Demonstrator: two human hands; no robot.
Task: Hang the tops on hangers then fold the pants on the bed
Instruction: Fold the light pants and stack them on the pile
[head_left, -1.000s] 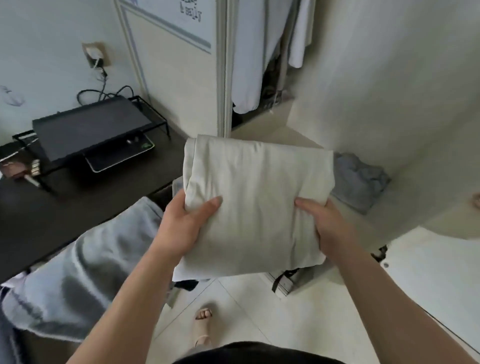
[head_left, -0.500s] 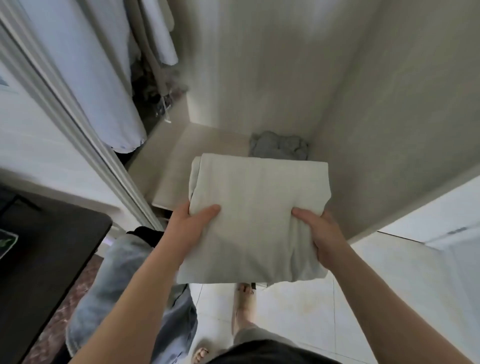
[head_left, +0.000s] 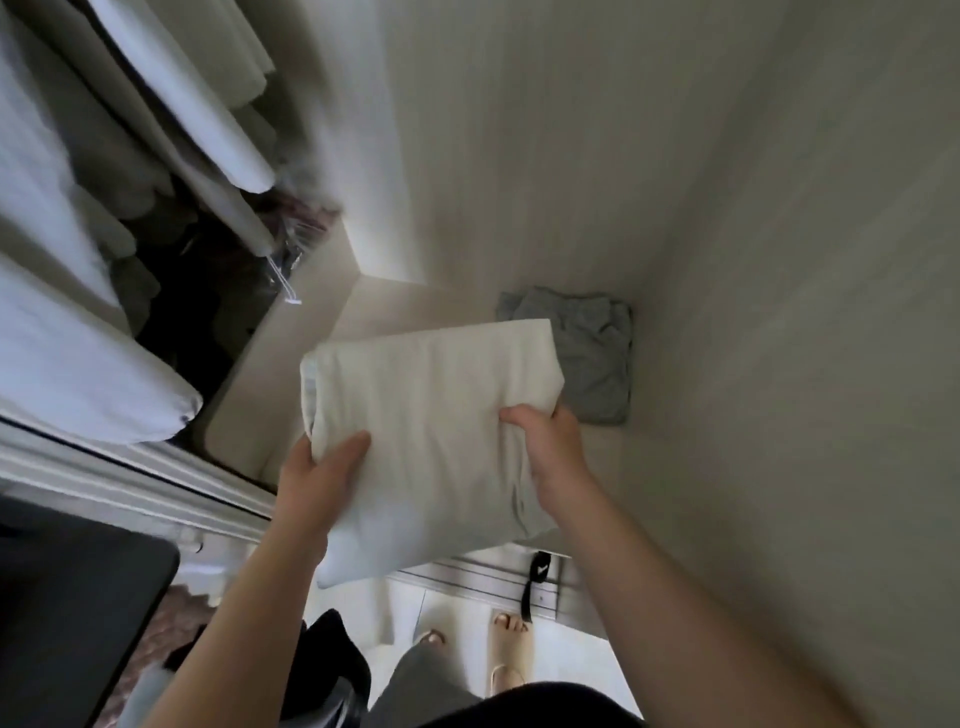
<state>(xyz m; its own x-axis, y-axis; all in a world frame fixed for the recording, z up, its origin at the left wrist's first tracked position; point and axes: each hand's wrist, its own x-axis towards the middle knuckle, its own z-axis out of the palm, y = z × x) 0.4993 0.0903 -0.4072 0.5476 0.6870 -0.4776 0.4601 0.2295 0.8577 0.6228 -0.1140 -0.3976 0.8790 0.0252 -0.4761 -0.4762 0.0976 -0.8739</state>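
Note:
A folded pair of cream pants is held flat in front of me, over the front edge of a wardrobe shelf. My left hand grips its near left edge, thumb on top. My right hand grips the near right edge, thumb pressed into the cloth. A folded grey garment lies on the shelf in the back right corner, partly hidden behind the cream pants. Pale tops hang in the wardrobe section at the left.
The wardrobe's side wall rises close on the right. A dark desk corner sits at the lower left. A black strap hangs below the shelf. My feet stand on a white tiled floor.
The view has swung away from the desk to the wardrobe. Both hands have carried the folded cream pants forward over the shelf, close to the grey garment.

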